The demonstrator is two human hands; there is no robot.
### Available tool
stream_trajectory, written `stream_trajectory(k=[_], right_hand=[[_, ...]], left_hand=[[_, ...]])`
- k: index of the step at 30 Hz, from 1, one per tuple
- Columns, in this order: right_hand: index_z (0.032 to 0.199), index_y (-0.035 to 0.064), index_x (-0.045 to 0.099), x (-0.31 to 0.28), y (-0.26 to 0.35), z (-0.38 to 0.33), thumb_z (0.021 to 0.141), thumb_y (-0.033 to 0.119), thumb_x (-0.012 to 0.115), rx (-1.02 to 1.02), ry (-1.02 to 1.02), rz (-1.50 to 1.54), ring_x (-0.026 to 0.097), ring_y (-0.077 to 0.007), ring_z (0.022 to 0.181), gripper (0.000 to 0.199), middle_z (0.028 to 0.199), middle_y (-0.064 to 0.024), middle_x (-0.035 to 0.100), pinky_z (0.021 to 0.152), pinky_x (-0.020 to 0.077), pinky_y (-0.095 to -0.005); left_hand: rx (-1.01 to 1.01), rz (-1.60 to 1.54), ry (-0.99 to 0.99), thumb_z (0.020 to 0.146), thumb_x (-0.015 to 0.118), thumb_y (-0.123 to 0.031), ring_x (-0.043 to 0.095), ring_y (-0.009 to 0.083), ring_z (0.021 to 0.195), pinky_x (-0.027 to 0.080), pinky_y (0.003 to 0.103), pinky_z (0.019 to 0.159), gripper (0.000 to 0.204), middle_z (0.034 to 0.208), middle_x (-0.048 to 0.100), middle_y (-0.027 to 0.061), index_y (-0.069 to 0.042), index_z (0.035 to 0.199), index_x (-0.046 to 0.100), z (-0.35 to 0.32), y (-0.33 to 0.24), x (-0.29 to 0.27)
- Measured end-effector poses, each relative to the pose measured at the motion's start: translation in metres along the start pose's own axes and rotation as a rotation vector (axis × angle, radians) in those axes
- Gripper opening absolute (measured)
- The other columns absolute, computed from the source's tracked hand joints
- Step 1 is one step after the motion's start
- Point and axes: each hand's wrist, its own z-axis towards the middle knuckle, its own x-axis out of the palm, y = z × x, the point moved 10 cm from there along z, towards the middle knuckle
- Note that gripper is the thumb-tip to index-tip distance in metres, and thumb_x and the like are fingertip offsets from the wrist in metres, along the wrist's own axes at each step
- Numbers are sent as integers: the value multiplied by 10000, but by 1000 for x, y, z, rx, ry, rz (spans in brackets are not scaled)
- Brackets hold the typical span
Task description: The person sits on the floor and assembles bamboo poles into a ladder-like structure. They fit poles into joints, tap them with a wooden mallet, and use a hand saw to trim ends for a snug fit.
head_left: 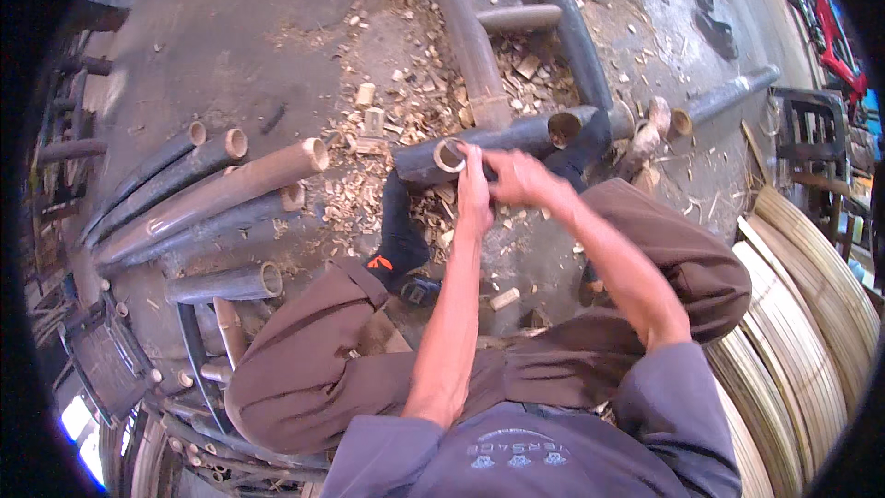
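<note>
Bamboo pole point(507, 136) lies ahead of left hand point(473, 186), hole point(442, 156) beside it; right hand point(519, 177) alongside; can't tell either grip.

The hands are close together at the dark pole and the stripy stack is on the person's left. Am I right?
Not left: the head view shows the stripy stack on the person's right. The left hand and right hand are close together at the dark pole.
</note>
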Motion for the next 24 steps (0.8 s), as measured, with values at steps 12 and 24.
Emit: stream_trajectory(k=[12,24], right_hand=[[1454,181,415,64,26,-29,866,258,612,329,-55,209,626,-465,977,625,1106,-239,656,787,506,-536],[1477,209,401,47,29,-24,833,337,654,135,-13,225,627,-354,1102,704,1232,-181,640,896,493,-457]], left_hand=[[12,838,-44,1033,339,-546,621,231,913,491,374,841,655,960,656,112,54,1031,603,-39,-39,-54],[12,619,-83,1012,366,-541,576,294,1092,451,415,895,718,1170,605,262,127,1189,560,-37,-27,-47]])
